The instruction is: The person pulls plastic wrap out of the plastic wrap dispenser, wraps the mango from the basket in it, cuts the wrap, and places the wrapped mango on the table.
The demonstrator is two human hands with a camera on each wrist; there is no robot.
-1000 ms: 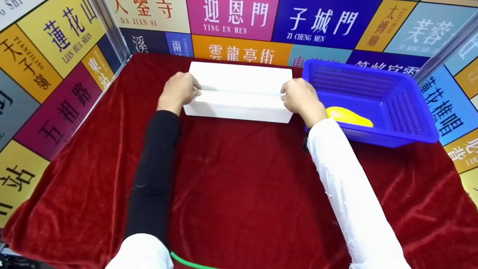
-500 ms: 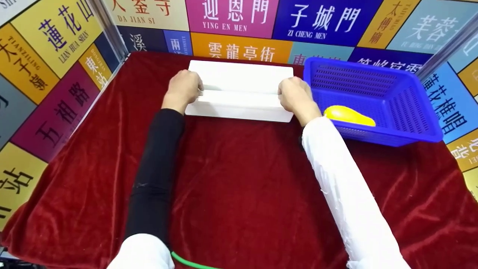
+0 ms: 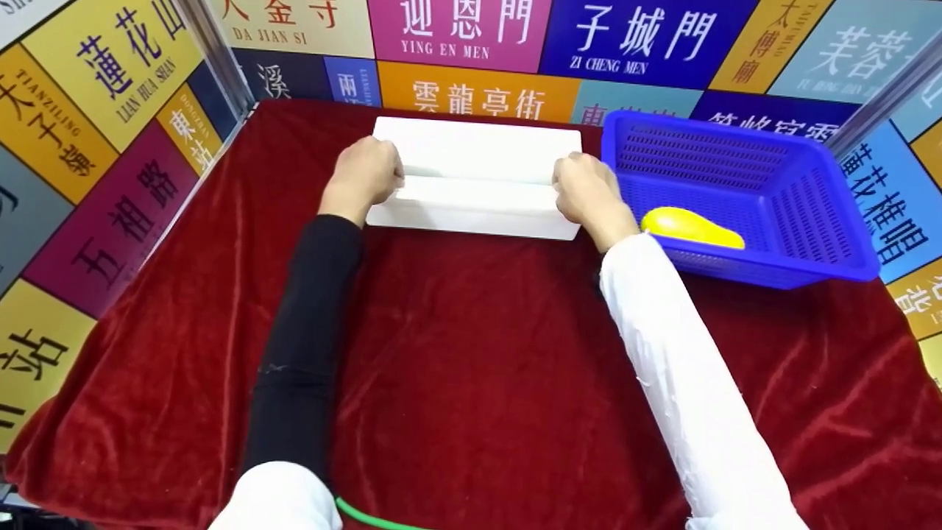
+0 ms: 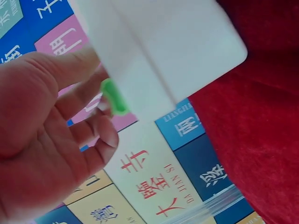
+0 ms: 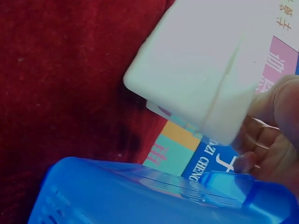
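A long white box (image 3: 478, 213) lies near the back of the red cloth, with a line running lengthwise across it. My left hand (image 3: 366, 171) grips its left end along that line. At the right end, my right hand (image 3: 591, 188) holds the same line with curled fingers. The left wrist view shows the box's end (image 4: 187, 51) with a seam, and my thumb and bent fingers at its edge. A small green piece (image 4: 114, 97) shows beside those fingers. From the right wrist, the other end (image 5: 187, 65) also has a seam; part of that hand is hidden behind it.
A blue plastic basket (image 3: 780, 269) stands just right of the box, close to my right hand and forearm. Inside it lies a yellow mango-shaped fruit (image 3: 692, 227). Red velvet cloth (image 3: 471, 368) covers the table. Panels with printed characters (image 3: 456, 29) rise behind.
The head view has shifted slightly. Both hands sit a little farther in from the box's ends than a second ago; the box looks otherwise the same.
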